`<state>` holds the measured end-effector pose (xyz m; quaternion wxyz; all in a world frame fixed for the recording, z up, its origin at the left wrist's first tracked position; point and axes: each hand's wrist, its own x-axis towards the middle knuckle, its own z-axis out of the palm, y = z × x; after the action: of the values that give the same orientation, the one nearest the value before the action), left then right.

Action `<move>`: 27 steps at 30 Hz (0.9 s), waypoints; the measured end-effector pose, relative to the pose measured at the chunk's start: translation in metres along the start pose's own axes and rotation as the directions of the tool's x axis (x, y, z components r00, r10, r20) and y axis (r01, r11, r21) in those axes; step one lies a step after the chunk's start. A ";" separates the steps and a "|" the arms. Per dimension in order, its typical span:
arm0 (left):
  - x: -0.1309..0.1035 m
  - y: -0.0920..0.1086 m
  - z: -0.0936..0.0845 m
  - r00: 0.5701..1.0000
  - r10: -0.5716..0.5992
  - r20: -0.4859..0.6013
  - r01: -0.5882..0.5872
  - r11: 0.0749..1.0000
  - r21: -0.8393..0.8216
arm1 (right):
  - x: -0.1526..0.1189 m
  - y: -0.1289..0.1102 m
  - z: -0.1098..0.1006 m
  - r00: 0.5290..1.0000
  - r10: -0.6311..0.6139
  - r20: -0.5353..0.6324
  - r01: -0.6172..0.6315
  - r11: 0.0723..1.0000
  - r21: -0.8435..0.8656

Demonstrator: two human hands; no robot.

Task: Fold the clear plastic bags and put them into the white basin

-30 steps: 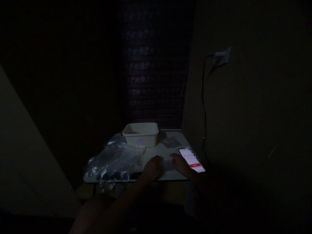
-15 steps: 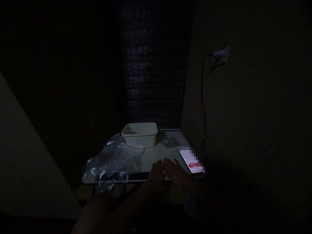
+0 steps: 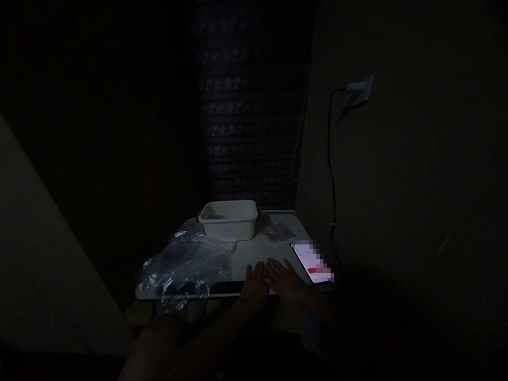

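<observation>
My left hand (image 3: 255, 281) lies flat at the front edge of the small white table (image 3: 252, 259), fingers stretched out and holding nothing. Against it, fingertips touching or nearly so, rests my right hand (image 3: 286, 280), also flat with the thumb apart. A lit phone (image 3: 311, 260) lies to the right of my right hand, its screen partly blurred out. To the left, crumpled clear plastic (image 3: 186, 262) spreads over the table and hangs past its front edge. Behind the hands stands a cream plastic tub (image 3: 230, 227) with dark side handles.
A small clear packet (image 3: 278, 231) lies right of the tub. A black cable (image 3: 330, 159) runs down the right wall from a socket (image 3: 359, 91). Dark blinds (image 3: 246, 116) cover the back, with a cord loop hanging beside them. The room is very dim.
</observation>
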<state>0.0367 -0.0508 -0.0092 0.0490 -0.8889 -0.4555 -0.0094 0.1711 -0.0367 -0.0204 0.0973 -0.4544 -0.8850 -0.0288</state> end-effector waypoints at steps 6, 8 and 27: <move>-0.001 0.000 0.000 1.000 0.004 -0.006 -0.004 1.000 0.001 | 0.000 0.000 0.001 1.000 0.009 0.006 -0.009 1.000 0.024; -0.001 0.000 0.000 1.000 0.004 0.001 -0.004 1.000 0.006 | 0.000 -0.001 -0.001 1.000 0.002 0.012 -0.003 0.999 0.049; -0.007 -0.019 -0.031 0.945 -0.295 0.144 0.328 0.870 -0.369 | 0.032 0.022 -0.037 0.806 0.575 0.140 -0.589 0.804 0.086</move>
<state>0.0185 -0.0481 0.0230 -0.1491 -0.7953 -0.5834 -0.0702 0.1767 -0.0036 0.0214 0.0822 -0.6979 -0.7067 0.0822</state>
